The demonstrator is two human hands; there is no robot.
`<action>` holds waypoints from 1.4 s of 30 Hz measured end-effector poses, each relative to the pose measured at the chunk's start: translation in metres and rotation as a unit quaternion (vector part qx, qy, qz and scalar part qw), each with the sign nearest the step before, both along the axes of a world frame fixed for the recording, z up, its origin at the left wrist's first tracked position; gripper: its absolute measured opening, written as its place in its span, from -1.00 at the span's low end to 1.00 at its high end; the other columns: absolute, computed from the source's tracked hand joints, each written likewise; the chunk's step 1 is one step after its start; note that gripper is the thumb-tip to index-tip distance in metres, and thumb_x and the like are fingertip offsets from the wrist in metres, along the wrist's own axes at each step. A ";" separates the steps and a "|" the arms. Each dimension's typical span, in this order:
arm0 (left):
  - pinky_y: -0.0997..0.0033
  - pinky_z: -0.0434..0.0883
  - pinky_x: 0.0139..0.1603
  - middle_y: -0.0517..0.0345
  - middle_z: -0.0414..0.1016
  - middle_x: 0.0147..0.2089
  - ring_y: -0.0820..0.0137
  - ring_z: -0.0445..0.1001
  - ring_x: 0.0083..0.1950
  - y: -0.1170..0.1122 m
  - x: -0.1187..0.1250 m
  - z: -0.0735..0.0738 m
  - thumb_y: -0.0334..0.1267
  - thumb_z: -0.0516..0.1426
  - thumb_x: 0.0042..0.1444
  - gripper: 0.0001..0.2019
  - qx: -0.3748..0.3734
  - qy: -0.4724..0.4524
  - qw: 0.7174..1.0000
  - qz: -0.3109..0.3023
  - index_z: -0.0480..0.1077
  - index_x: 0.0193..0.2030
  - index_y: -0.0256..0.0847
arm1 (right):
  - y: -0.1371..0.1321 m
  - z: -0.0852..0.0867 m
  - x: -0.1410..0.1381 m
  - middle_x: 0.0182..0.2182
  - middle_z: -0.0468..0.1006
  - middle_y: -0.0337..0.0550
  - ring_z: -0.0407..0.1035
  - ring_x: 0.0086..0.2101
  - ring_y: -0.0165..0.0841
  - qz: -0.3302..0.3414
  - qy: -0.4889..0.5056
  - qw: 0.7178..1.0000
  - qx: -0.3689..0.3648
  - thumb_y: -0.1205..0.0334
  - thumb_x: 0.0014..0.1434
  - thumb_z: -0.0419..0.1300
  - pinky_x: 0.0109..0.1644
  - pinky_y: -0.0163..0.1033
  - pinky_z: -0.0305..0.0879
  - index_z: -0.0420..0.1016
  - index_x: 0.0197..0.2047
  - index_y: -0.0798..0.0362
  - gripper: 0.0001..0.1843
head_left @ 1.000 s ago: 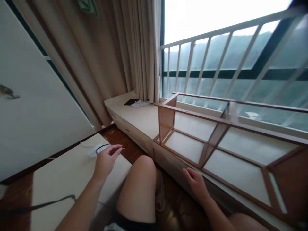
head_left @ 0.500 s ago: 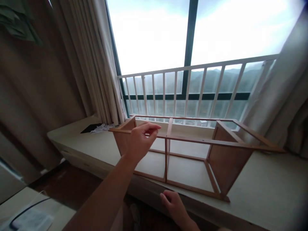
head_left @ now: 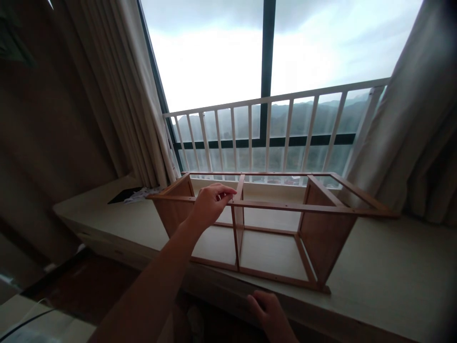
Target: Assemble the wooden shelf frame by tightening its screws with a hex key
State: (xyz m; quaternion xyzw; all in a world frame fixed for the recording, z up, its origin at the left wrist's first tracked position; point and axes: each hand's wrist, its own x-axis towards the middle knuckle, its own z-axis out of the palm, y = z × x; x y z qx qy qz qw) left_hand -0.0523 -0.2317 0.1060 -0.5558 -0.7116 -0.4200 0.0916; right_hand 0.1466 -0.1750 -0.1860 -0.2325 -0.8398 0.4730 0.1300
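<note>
A brown wooden shelf frame (head_left: 285,206) lies on its side on the pale window ledge, with panels at both ends and a divider (head_left: 237,238) in the middle. Above its upper front rail, where the divider meets it, my left hand (head_left: 210,202) is closed in a pinch. A tiny thin piece that looks like a screw (head_left: 233,196) points down from the fingertips at the rail. Lower down, in front of the ledge, my right hand (head_left: 267,309) is curled closed, apart from the frame. Whatever its fingers may hold is hidden.
Behind the frame stands a white railing (head_left: 250,102) before the window. Curtains hang at the left (head_left: 117,95) and right (head_left: 400,128). A dark flat item (head_left: 123,196) with crumpled white material (head_left: 139,194) lies on the ledge's left. A cable (head_left: 26,323) crosses a pale surface at lower left.
My left hand has come down to the rail at the divider, its fingertips now close to the wood. The right hand stays curled below. The view has shifted slightly to the right.
</note>
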 end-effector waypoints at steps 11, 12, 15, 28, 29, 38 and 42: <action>0.45 0.34 -0.21 0.15 0.52 -0.26 0.47 0.43 -0.29 -0.005 -0.001 -0.001 -0.29 0.15 0.17 -0.81 -0.040 0.030 0.999 -0.015 0.58 -0.15 -0.19 | 0.002 -0.005 0.005 -0.57 0.29 -0.26 0.17 -0.44 -0.41 -0.008 0.017 1.000 0.002 -0.16 0.26 -0.06 -0.34 -0.29 -0.02 0.33 -0.52 0.11 -0.45; 0.44 0.34 -0.20 0.13 0.51 -0.25 0.45 0.44 -0.26 -0.006 -0.001 -0.002 -0.28 0.15 0.18 -0.81 -0.038 0.037 0.999 -0.012 0.58 -0.13 -0.19 | 0.002 -0.006 0.006 -0.56 0.32 -0.25 0.18 -0.43 -0.40 -0.010 0.021 1.000 0.003 -0.16 0.26 -0.06 -0.33 -0.29 -0.01 0.35 -0.51 0.11 -0.45; 0.39 0.35 -0.10 0.09 0.48 -0.19 0.38 0.43 -0.14 -0.010 -0.001 -0.008 -0.23 0.15 0.20 -0.78 -0.015 0.066 0.998 -0.012 0.56 -0.06 -0.14 | 0.002 -0.007 0.007 -0.55 0.36 -0.23 0.20 -0.43 -0.38 -0.009 0.020 1.000 0.005 -0.17 0.25 -0.06 -0.33 -0.28 0.00 0.35 -0.51 0.11 -0.45; 0.33 0.35 -0.04 0.10 0.45 -0.20 0.34 0.39 -0.10 -0.011 -0.001 -0.024 -0.20 0.18 0.19 -0.76 0.025 0.074 0.997 0.011 0.55 -0.02 -0.06 | 0.007 0.000 0.014 -0.58 0.24 -0.28 0.13 -0.46 -0.42 -0.012 0.019 1.000 0.009 -0.12 0.26 -0.07 -0.36 -0.28 -0.04 0.24 -0.53 0.09 -0.50; 0.33 0.35 -0.05 0.09 0.45 -0.19 0.34 0.39 -0.10 -0.011 -0.001 -0.025 -0.19 0.18 0.19 -0.75 0.029 0.071 0.997 0.015 0.54 -0.01 -0.07 | 0.008 0.001 0.015 -0.58 0.25 -0.28 0.14 -0.46 -0.41 -0.018 0.021 1.000 0.012 -0.13 0.26 -0.07 -0.36 -0.28 -0.04 0.25 -0.53 0.09 -0.49; 0.31 0.32 0.01 0.11 0.44 -0.17 0.35 0.37 -0.08 -0.014 0.004 -0.022 -0.22 0.13 0.23 -0.75 0.009 0.101 0.995 0.010 0.53 0.02 -0.02 | 0.005 0.000 0.025 -0.57 0.32 -0.25 0.18 -0.46 -0.39 -0.050 0.038 0.998 0.024 -0.17 0.23 -0.03 -0.35 -0.28 0.01 0.30 -0.55 0.08 -0.46; 0.29 0.32 0.04 0.09 0.45 -0.12 0.33 0.36 -0.04 -0.016 0.006 -0.025 -0.24 0.10 0.25 -0.71 0.015 0.119 0.993 0.019 0.49 0.08 -0.03 | 0.006 0.003 0.027 -0.59 0.24 -0.28 0.12 -0.47 -0.42 -0.032 0.031 0.999 0.016 -0.12 0.25 -0.05 -0.38 -0.30 -0.03 0.24 -0.55 0.08 -0.49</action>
